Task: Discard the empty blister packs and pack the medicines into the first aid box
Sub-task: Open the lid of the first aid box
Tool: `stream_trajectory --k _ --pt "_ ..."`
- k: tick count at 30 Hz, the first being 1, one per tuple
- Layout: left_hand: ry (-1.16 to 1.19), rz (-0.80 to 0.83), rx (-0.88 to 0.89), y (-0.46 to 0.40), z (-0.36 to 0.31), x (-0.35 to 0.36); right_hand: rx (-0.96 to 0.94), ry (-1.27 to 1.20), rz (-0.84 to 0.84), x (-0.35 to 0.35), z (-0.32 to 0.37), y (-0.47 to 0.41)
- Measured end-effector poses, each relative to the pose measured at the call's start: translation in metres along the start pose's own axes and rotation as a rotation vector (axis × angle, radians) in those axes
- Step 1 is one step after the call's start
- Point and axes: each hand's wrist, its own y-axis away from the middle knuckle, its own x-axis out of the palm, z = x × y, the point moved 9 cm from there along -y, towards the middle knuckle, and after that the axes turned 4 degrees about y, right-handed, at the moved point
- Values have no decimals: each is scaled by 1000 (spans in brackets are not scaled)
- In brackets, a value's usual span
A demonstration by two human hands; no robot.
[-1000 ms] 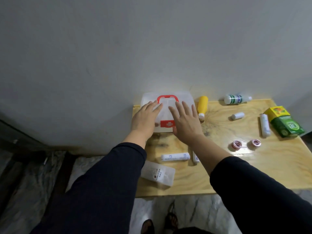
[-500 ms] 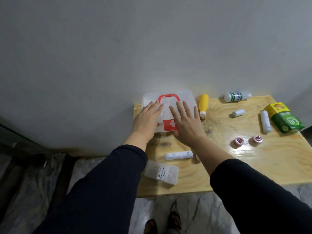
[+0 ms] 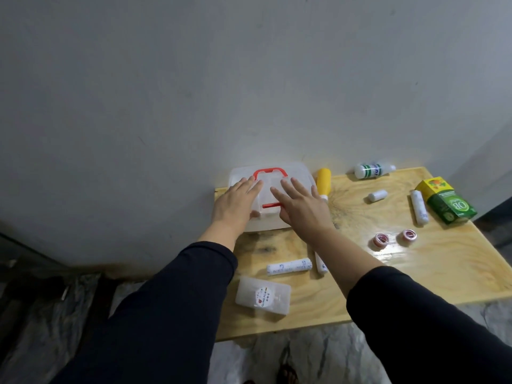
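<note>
A translucent white first aid box point(image 3: 295, 173) with a red handle lies at the table's far left corner, against the wall. My left hand point(image 3: 235, 203) rests flat on its left half, fingers apart, thumb at the front edge. My right hand point(image 3: 300, 207) lies flat on its right half, fingers spread, covering most of the red latch. Loose on the table are a yellow bottle point(image 3: 323, 180), a white bottle with green stripes point(image 3: 371, 171), a small white vial point(image 3: 377, 195), three wrapped bandage rolls point(image 3: 289, 266), two tape rolls point(image 3: 380, 239) and a green and yellow carton point(image 3: 446, 200).
A clear plastic case point(image 3: 263, 295) labelled cling film lies near the front left corner of the wooden table point(image 3: 415, 278). A grey wall stands directly behind. Marble floor and my sandalled feet show below the table's front edge.
Both hands have stayed on the box lid, sliding slightly; the red cross latch seen earlier is now mostly covered by my right hand. The camera has shifted a little.
</note>
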Motion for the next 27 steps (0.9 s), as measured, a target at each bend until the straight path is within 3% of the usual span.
stream_trajectory --k 6,10,14,19,27 --pt "15 -19 24 -14 4 -42 46 11 -175 -40 -14 -4" --pt "22 -52 31 -27 8 -65 225 -41 -213 -42 -40 6" --pt "58 -121 17 -44 9 -83 391 -207 -102 -8 -59 1" --pt "106 -206 -27 -68 13 -98 446 -394 213 48 -51 -17" --pt "63 -243 -88 -102 24 -102 447 -320 188 57 -57 -16"
